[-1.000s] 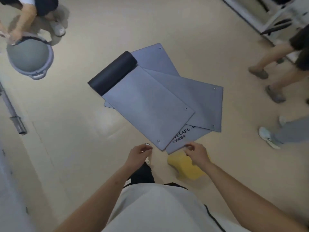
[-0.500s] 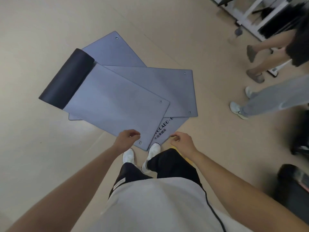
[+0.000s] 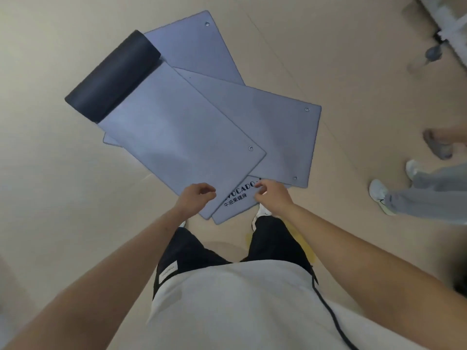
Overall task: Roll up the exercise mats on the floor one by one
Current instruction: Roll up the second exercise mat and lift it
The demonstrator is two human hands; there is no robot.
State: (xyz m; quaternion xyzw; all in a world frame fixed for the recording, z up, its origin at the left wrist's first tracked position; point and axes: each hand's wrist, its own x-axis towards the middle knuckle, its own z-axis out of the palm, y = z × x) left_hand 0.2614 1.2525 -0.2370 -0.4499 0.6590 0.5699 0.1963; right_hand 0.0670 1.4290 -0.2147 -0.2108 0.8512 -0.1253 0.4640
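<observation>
Three grey-blue exercise mats lie overlapped on the beige floor. The top mat (image 3: 177, 137) is partly rolled: its far end forms a dark roll (image 3: 111, 77). A second mat (image 3: 273, 127) fans out to the right, and a bottom mat (image 3: 192, 44) with printed lettering at its near corner (image 3: 236, 198) runs under both. My left hand (image 3: 195, 195) hovers over the top mat's near corner, fingers loosely curled, holding nothing. My right hand (image 3: 271, 194) hovers over the lettered corner, fingers loosely curled and empty.
My feet stand just short of the mats' near corners, with something yellow (image 3: 303, 246) on the floor behind my right leg. Other people's legs and shoes (image 3: 381, 195) are at the right. White equipment (image 3: 444, 24) stands at the top right.
The view has swung closer over the mats. Both hands have reached forward and now hang over the near corners of the mats. The mats have not moved.
</observation>
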